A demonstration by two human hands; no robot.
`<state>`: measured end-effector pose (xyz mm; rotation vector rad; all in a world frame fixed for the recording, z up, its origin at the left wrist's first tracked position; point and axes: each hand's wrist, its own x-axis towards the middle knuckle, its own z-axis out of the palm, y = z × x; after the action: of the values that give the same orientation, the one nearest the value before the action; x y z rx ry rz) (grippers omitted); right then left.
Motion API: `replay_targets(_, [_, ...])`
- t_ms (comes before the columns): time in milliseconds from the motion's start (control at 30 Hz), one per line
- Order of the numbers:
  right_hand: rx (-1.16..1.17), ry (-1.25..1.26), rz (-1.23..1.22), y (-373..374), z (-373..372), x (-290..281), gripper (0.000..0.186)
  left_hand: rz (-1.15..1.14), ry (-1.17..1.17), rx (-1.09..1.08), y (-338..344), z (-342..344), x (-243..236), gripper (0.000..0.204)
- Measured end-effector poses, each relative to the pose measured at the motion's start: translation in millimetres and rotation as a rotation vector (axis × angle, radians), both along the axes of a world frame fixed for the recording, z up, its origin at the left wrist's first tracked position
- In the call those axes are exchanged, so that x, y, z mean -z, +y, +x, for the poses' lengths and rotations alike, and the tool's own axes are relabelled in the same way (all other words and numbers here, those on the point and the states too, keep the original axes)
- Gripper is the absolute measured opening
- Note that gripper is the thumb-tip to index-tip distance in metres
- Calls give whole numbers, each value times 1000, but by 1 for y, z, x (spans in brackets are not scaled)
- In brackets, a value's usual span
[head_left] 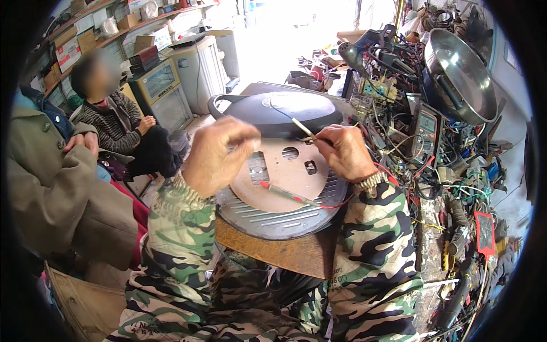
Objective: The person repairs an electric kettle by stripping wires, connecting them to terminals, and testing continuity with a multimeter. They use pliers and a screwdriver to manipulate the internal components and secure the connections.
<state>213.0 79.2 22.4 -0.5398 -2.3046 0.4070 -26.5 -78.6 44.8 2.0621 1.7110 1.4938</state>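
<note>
My right hand (345,149) pinches a thin wire with a white sleeve (302,126) over an opened round appliance, perhaps an electric griddle. The wire's blue part rises toward the dark domed half (290,117) behind. My left hand (219,154) hovers over the left side, blurred at the fingertips, with thumb and fingers apart and nothing visible between them. Below both hands lies a tan disc (279,191) with cut-out holes, on a grey ribbed round part (268,223). A red test probe (288,194) rests across the disc, its red lead running right under my right wrist.
The appliance sits on a worn wooden top (273,245). A multimeter (426,130), tangled cables and a large steel pan (461,74) crowd the right. One person (108,108) sits at left; another in a brown coat (62,194) stands nearer.
</note>
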Motion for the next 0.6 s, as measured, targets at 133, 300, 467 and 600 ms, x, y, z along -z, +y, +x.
replay_targets(133, [-38, 12, -7, 1, -16, 11, 12, -283, 261, 83, -37, 9, 8, 30])
replay_targets(300, [-27, -6, 67, -7, -16, -4, 12, -207, 594, 129, -39, 22, 17, 24])
replay_targets(467, [110, -121, 201, 6, 18, -13, 13, -64, 870, -134, -22, 10, 20, 15])
replay_targets(600, [69, -160, 217, 10, 1, -1, 14, 82, 714, -402, -35, -20, 13, 20])
